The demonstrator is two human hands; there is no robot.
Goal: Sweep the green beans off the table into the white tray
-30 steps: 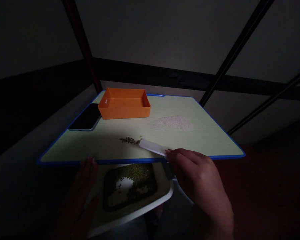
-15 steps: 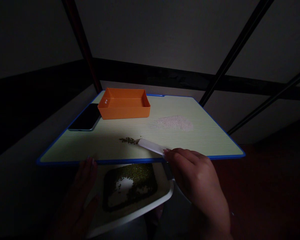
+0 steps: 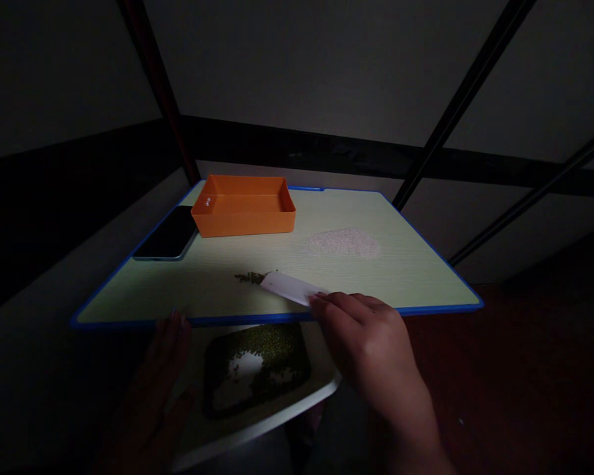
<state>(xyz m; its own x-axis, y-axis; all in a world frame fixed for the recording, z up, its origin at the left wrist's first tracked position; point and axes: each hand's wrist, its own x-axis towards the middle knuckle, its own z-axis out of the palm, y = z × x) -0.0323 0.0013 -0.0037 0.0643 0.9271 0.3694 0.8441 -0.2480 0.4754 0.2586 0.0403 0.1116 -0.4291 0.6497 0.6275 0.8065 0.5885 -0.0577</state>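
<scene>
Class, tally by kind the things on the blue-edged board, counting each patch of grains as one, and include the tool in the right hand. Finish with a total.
Orange box: 1
Dark flat device: 1
Grain patches: 2 (pale patch, small dark patch)
White tool: 1
Total: 5

I'm seeing a flat white strip [image 3: 290,287], small greenish-brown grains [image 3: 248,278], an open rectangular orange box [image 3: 245,224], and a blue rim [image 3: 443,309] framing a pale-green, finely streaked tabletop [image 3: 218,256].
</scene>
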